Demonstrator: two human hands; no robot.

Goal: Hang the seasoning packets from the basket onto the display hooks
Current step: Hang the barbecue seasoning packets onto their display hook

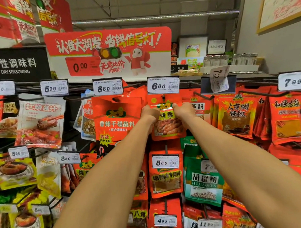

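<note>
A red seasoning packet (pixel 166 120) with a grilled-meat picture hangs at the display hook (pixel 162 96) under the 6.30 price tag (pixel 163 85). My left hand (pixel 148 112) grips the packet's upper left edge. My right hand (pixel 183 111) grips its upper right edge. The packet's hang hole sits at the hook tip. The basket is not in view.
Rows of hooks with red, yellow and green seasoning packets fill the rack all around. A larger red packet (pixel 117 120) hangs just left under the 8.50 tag, chilli packets (pixel 236 116) to the right. A red promotional sign (pixel 109 53) stands above.
</note>
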